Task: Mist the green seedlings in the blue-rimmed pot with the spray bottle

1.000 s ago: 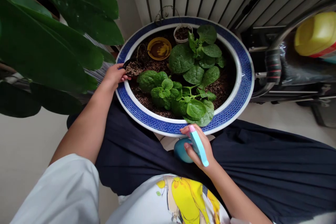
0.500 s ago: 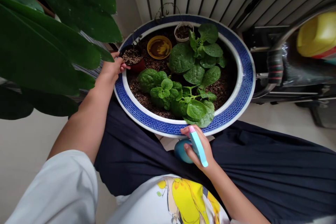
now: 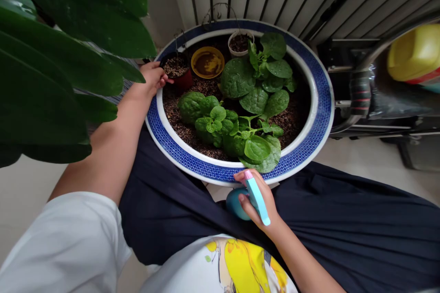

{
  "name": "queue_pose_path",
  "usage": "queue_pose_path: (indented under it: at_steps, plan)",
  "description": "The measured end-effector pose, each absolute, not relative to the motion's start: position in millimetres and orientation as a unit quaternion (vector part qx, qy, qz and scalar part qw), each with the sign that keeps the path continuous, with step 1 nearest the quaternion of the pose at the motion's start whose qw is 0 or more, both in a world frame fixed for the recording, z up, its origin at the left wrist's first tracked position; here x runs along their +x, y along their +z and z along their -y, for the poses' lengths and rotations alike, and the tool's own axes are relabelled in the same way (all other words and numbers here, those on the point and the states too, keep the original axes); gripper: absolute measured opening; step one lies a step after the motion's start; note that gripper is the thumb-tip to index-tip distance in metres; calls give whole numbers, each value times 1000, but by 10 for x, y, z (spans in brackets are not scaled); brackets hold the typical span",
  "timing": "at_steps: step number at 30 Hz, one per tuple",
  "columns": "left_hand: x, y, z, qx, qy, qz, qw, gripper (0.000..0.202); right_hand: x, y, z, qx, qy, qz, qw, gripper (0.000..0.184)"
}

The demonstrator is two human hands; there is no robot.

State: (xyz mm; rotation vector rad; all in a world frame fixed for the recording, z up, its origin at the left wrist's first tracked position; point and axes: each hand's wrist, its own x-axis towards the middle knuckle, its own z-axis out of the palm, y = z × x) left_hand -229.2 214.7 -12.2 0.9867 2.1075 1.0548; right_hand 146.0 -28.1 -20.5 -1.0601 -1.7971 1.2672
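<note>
Spray bottle [image 3: 248,201], low centre of the frame, sits closed in our right hand [image 3: 256,199], nozzle toward the blue-rimmed planter [image 3: 319,100]. Farther up left, our left hand [image 3: 151,78] wraps the small red pot [image 3: 177,72] at the rim; we judge a loose grip could tip it, spilling soil onto the leafy plants [image 3: 240,114].

Worn on the upper body: white short-sleeved T-shirt [image 3: 68,238], sleeve ending above the elbow, front printed with a large yellow graphic [image 3: 244,265] edged in thin dark lines plus 1 small green mark. Worn below: dark navy loose garment [image 3: 343,233], softly creased, spread wide across both legs. Both forearms bare; 2 hands, left hand [image 3: 151,78] and right hand [image 3: 257,199], ungloved.
</note>
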Motion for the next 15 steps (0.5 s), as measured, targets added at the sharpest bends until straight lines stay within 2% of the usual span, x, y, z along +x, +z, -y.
queue_pose_path:
  at_steps: [6,10,15]
  plan:
    - [-2240,-23,-2090,302,379,-796,362,29,1432,-228,286,-399,504,687,338,38]
    - [-2198,28,-2046,299,381,-792,372,42,1444,-230,285,-400,496,692,338,37]
    - [-2144,46,-2027,305,377,-796,363,36,1420,-152,273,-366,483,715,348,39]
